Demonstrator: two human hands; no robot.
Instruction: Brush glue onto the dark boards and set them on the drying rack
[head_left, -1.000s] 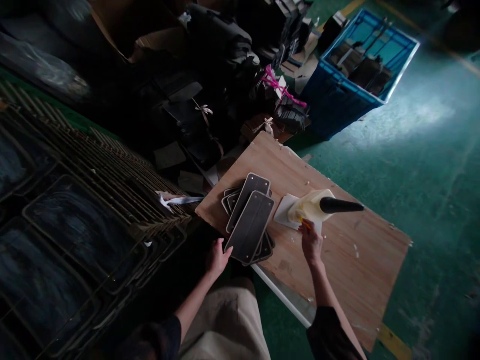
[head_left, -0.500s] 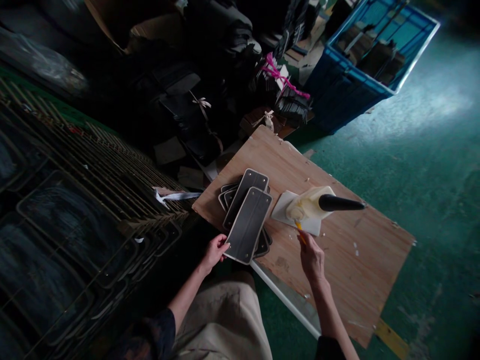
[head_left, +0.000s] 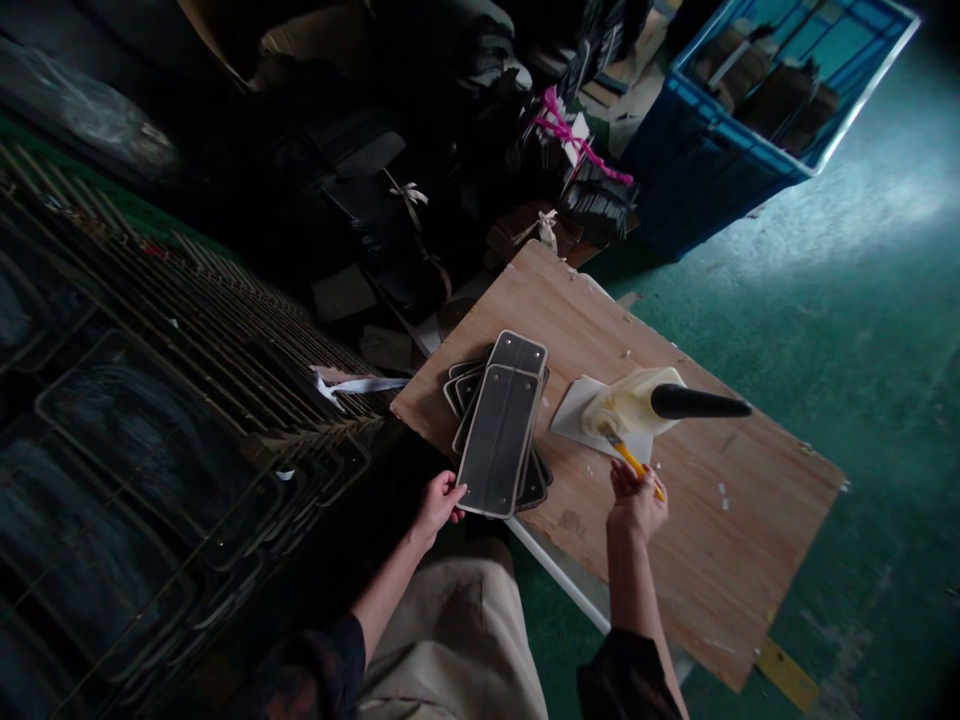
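Here at the wooden table (head_left: 720, 520), the left hand (head_left: 440, 508) has the near left corner of the top panel (head_left: 496, 440), thumb above and fingers tucked beneath, clamped on that edge. The panel is dark with a pale rim, a line running down its middle and small metal studs by its corners. It lies over a fanned stack of panels (head_left: 535, 484), each turned a little differently, at the left end of the table.

Over to the right hand (head_left: 637, 505), and it is closed around the yellow handle of a brush (head_left: 631, 460)! The brush slants up and to the left, its bristles at the mouth of a pale container (head_left: 634, 400). That container sits on a white sheet (head_left: 571, 408), just beside the stack, with a black cone (head_left: 697, 402) jutting off to the right.

Out left, a rack (head_left: 225, 300) carries more dark, rounded panels. Past the table's far side stands a blue bin (head_left: 690, 165) with bundles inside, and near it a bright pink tie (head_left: 581, 142) crosses a pile of pieces (head_left: 596, 195).
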